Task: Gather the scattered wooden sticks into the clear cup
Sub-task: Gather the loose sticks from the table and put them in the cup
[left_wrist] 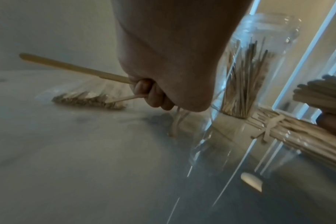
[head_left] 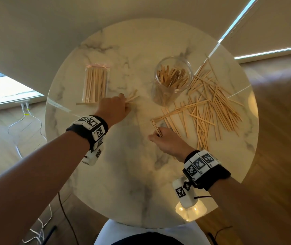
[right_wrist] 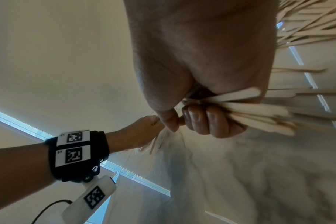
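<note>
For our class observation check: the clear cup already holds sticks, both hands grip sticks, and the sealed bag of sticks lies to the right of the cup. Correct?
Not quite. In the head view the bag of sticks lies left of the cup, beyond the left hand. The rest stands, including the right hand.

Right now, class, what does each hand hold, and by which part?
The left hand grips a few wooden sticks near one end. The right hand holds a bundle of sticks, fingers curled round it near one end.

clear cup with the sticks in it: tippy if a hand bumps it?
Probably somewhat. The clear cup is tall and narrow, and its sticks stand upright, loading it high. The glossy marble table may let it slide rather than topple. It looks light.
</note>
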`<state>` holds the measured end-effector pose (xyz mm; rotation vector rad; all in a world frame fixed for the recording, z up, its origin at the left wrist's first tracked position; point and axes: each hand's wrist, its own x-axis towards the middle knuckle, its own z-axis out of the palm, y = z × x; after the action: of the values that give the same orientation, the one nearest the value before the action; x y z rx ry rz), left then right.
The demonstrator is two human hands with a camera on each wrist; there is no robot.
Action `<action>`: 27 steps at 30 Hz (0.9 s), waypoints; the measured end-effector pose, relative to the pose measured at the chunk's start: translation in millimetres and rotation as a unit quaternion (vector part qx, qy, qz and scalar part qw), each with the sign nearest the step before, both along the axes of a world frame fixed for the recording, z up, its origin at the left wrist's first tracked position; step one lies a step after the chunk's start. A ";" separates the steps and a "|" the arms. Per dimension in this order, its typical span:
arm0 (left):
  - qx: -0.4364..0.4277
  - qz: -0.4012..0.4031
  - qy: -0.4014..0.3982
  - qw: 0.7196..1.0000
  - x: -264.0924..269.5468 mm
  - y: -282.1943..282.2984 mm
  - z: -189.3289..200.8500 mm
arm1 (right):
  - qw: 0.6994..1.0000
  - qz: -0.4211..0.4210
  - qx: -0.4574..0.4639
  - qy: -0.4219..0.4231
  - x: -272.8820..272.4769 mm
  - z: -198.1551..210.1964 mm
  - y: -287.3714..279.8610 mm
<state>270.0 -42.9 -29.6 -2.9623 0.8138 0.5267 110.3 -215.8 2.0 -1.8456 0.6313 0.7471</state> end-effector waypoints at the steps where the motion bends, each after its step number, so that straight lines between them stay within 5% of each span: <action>1: -0.023 0.036 0.009 0.999 -1.7 1.2 0.9 | 1.000 -0.002 0.001 -0.002 -0.6 0.0 -0.9; 5: -0.138 0.153 0.068 0.976 -1.7 5.4 9.3 | 1.000 -0.004 0.002 -0.003 -4.6 -1.2 -3.4; 9: -0.193 0.172 0.105 0.960 2.9 1.4 9.7 | 1.000 0.003 -0.009 -0.001 -8.3 -4.1 -2.1; 27: 0.003 0.039 0.062 0.997 5.4 -12.3 2.7 | 0.999 0.031 -0.008 -0.036 -4.2 6.6 -8.5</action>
<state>275.4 -55.3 -26.9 -2.9917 0.7061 0.7230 106.2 -224.4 8.6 -1.9050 0.5378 0.7155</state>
